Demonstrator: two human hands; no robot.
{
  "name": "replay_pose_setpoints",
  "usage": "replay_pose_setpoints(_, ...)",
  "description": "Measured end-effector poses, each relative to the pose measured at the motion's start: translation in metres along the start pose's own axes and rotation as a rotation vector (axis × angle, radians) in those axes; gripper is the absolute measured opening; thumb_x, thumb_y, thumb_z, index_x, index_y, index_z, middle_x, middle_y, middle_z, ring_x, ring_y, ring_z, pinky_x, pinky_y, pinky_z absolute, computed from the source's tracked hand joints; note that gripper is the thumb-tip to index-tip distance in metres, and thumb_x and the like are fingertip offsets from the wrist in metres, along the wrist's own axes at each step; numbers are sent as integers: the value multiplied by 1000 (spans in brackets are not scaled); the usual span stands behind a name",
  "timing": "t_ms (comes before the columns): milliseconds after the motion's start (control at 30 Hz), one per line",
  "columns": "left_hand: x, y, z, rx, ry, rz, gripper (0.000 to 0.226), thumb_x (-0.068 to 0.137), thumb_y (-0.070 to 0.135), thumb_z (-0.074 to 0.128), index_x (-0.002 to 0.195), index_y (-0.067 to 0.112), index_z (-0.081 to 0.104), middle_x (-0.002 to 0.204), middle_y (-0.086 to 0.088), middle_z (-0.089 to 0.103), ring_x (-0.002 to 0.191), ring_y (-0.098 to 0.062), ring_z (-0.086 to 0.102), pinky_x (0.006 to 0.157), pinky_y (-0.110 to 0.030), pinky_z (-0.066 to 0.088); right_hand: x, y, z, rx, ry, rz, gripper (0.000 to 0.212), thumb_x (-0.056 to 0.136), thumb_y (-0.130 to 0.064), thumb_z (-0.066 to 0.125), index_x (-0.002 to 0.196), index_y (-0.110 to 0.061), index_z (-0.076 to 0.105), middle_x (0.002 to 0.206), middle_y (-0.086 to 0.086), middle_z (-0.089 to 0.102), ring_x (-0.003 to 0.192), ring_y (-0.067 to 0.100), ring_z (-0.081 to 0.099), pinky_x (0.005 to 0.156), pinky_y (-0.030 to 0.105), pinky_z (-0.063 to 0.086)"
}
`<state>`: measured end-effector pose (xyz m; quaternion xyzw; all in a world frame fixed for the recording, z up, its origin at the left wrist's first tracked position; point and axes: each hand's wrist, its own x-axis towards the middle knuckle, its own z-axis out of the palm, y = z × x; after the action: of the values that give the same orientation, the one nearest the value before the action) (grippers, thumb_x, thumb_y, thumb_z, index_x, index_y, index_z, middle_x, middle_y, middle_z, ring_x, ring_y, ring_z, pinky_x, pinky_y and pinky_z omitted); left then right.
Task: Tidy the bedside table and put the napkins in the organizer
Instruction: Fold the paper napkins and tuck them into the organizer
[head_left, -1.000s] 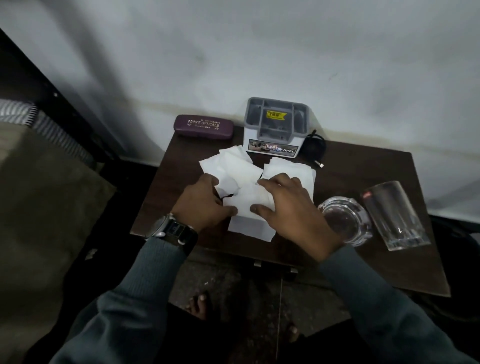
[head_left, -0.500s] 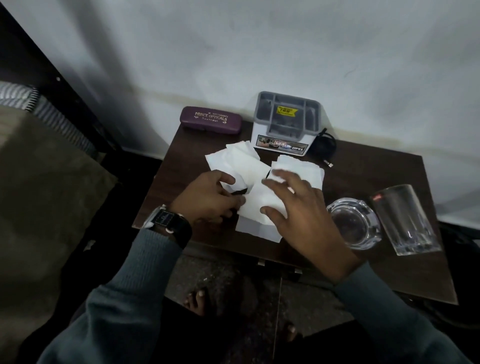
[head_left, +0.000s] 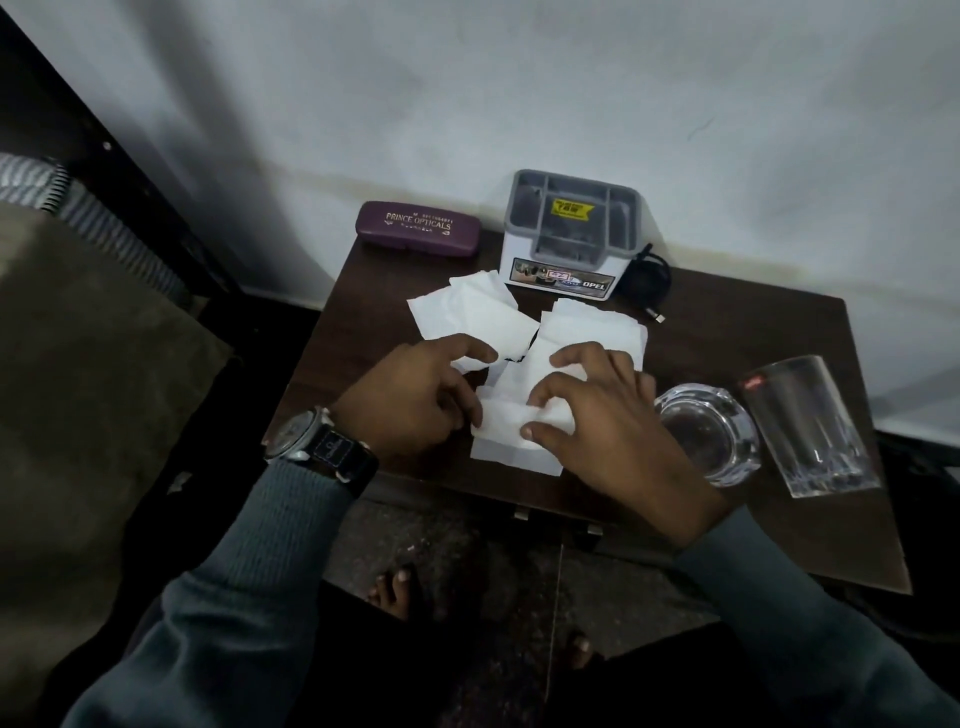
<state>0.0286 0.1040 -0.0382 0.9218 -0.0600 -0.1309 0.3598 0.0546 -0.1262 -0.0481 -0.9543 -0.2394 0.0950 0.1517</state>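
Several white napkins lie spread on the dark wooden bedside table (head_left: 737, 332): a pile at the left (head_left: 467, 317), one at the right (head_left: 592, 327), and a folded front napkin (head_left: 511, 444) near the table's front edge. My left hand (head_left: 415, 400), with a wristwatch, holds the front napkin's left edge with curled fingers, and its index finger lies on the left pile. My right hand (head_left: 608, 421) pinches a fold of the same napkin between thumb and fingertips. The grey and white organizer (head_left: 571, 234) stands behind the napkins against the wall, and its compartments look dark.
A purple glasses case (head_left: 418, 228) lies at the table's back left corner. A black cable (head_left: 647, 283) is coiled right of the organizer. A glass ashtray (head_left: 709, 431) and a tumbler (head_left: 810, 426) stand right of my right hand. A bed (head_left: 78, 364) borders the table's left.
My right hand's fingers have curled in and raised a fold on the front napkin. My left hand shifted slightly, with its index finger now stretched over the left pile.
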Motion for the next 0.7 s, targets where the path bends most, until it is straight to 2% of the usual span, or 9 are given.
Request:
replay_pose_setpoints(100, -2, -6, -1, -2, 24, -40, 63, 77, -10, 68, 132, 19, 61, 83, 15, 81, 83, 5, 71, 83, -14, 52, -24, -8, 7, -129, 188, -107, 8, 88, -36, 72, 94, -32, 68, 132, -3, 52, 122, 23, 47, 96, 42, 30)
replay_pose_setpoints(233, 3, -12, 5, -29, 101, -123, 53, 83, -2, 69, 132, 18, 60, 84, 8, 81, 70, 9, 65, 73, -15, 53, -47, -12, 17, -198, 335, -195, 4, 92, -26, 62, 94, -25, 66, 128, 4, 54, 106, 27, 53, 87, 44, 35)
replay_pose_setpoints(300, 5, -11, 10, -91, 128, -204, 45, 90, 10, 71, 133, 18, 58, 88, 1, 80, 73, -9, 72, 73, -32, 61, -48, -10, 19, -180, 298, -186, 13, 91, -31, 67, 103, -27, 68, 130, 3, 55, 107, 28, 55, 86, 43, 36)
replay_pose_setpoints(367, 6, -6, 14, -214, 125, -280, 39, 95, 19, 71, 130, 22, 55, 88, -5, 78, 71, -25, 76, 66, -47, 66, -50, -10, 20, -113, 216, -148, 33, 88, -48, 69, 116, -30, 66, 132, -1, 55, 114, 25, 54, 89, 44, 38)
replay_pose_setpoints(433, 8, 0, 16, -292, 110, -334, 38, 95, 23, 72, 129, 24, 54, 86, -6, 77, 66, -25, 77, 59, -47, 66, -54, -11, 20, -13, 185, -99, 50, 86, -66, 64, 123, -33, 62, 133, -6, 54, 119, 19, 51, 93, 42, 39)
replay_pose_setpoints(500, 10, 4, 17, -308, 111, -375, 41, 94, 23, 74, 129, 22, 53, 85, -7, 76, 67, -26, 78, 60, -45, 66, -56, -12, 19, 95, 217, -66, 50, 87, -71, 58, 122, -34, 60, 127, -13, 55, 116, 14, 51, 96, 40, 40)
replay_pose_setpoints(567, 11, 4, 17, -234, 99, -357, 51, 88, 19, 81, 129, 19, 52, 85, -5, 77, 70, -27, 77, 67, -44, 66, -52, -8, 17, 169, 270, -43, 34, 96, -57, 58, 120, -33, 62, 121, -15, 58, 112, 12, 54, 98, 42, 41)
replay_pose_setpoints(633, 10, 5, 18, -98, 71, -290, 67, 78, 13, 87, 135, 17, 52, 86, 1, 77, 76, -19, 73, 77, -37, 63, -42, 2, 13, 176, 307, -43, 20, 100, -29, 61, 118, -27, 69, 116, -8, 62, 107, 20, 58, 94, 50, 45)
replay_pose_setpoints(700, 10, 9, 19, -48, 61, -227, 83, 71, 10, 91, 141, 17, 49, 90, 3, 74, 80, -16, 68, 81, -35, 59, -30, 8, 8, 95, 246, -61, 23, 97, -20, 67, 118, -25, 73, 115, -4, 63, 105, 26, 57, 91, 48, 46)
